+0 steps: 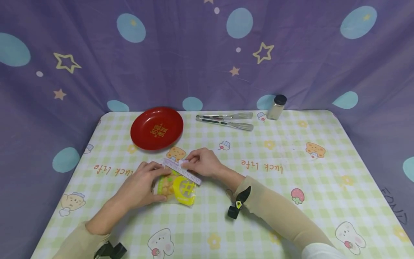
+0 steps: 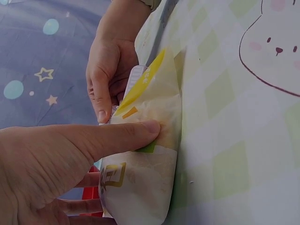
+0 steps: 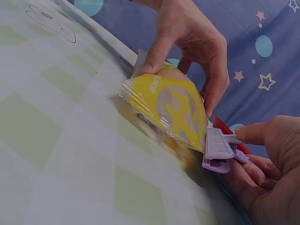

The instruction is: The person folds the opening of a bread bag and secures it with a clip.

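A clear and yellow snack bag (image 1: 184, 190) with pale yellow pieces inside lies on the table's near middle-left. My left hand (image 1: 139, 185) grips its left side, thumb on the near face and fingers at the far side; the left wrist view shows that thumb pressing the bag (image 2: 145, 178). Along the bag's upper right edge runs a long lilac bag clip (image 1: 185, 173). My right hand (image 1: 207, 163) pinches the clip's handle between thumb and fingers. In the right wrist view the clip (image 3: 219, 143) meets the bag's edge; whether its jaws clamp the plastic I cannot tell.
Behind the hands sits a red plate (image 1: 145, 133) with gold characters. Metal tongs (image 1: 226, 120) lie spread to its right. A glass shaker jar (image 1: 276, 108) with a black lid stands near the table's back edge, before a purple curtain (image 1: 194, 72).
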`<action>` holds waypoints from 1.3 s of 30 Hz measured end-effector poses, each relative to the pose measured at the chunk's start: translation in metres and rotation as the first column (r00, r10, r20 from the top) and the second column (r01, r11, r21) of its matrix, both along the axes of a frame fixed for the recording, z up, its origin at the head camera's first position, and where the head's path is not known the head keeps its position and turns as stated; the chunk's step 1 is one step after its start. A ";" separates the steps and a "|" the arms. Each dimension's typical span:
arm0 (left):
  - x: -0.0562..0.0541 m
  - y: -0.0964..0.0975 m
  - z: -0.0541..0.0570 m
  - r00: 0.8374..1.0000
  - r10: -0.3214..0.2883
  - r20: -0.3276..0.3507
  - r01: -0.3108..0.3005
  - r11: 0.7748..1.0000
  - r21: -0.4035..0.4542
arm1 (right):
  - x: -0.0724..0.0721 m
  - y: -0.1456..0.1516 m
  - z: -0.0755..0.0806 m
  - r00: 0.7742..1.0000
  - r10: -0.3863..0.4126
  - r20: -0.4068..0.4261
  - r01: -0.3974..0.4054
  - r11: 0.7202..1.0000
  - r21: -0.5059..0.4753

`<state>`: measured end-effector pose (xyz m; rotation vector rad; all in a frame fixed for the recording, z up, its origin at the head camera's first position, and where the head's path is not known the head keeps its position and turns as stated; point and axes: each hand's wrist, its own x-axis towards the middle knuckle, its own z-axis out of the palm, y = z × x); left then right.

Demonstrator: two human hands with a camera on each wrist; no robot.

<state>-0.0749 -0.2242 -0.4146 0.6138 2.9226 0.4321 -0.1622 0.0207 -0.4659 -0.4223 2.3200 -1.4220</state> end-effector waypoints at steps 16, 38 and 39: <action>-0.001 0.000 0.001 1.000 0.001 0.006 -0.001 1.000 -0.001 | -0.005 -0.003 0.007 0.992 0.064 -0.108 -0.055 0.995 0.079; -0.002 0.000 0.002 1.000 0.009 0.021 -0.009 1.000 -0.006 | -0.003 -0.011 0.012 0.997 0.036 -0.066 -0.028 0.993 0.116; -0.002 0.000 0.002 1.000 0.009 0.021 -0.008 1.000 -0.006 | -0.003 -0.011 0.012 0.997 0.037 -0.067 -0.029 0.993 0.116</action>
